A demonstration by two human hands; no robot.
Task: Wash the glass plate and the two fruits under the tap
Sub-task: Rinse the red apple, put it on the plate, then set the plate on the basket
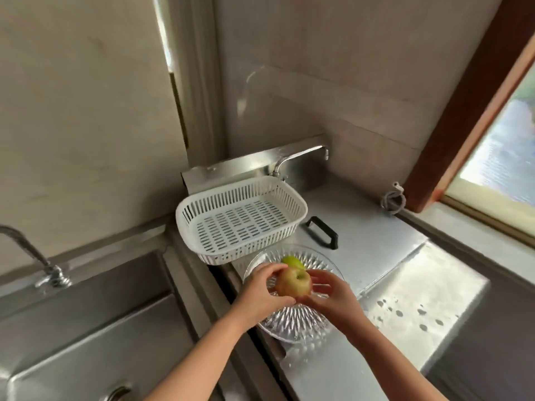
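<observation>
A stainless steel counter runs along a pale tiled wall, with a sink sunk into it on the left and a wood-framed window on the right. Over the cut-glass plate, which sits on the counter just right of the sink, both hands hold a yellowish, red-blushed apple: the left hand curls its fingers over the top and its thumb beneath, and the right hand cups the other side with loosely bent fingers. A green fruit lies in the plate just behind the apple (mostly hidden by it). The plate's ribbed, faceted glass glints. Behind it stands a white slotted plastic basket, touching or overlapping the plate's far rim. One tap rises behind the basket, another at the sink's back edge. No writing is readable anywhere.
</observation>
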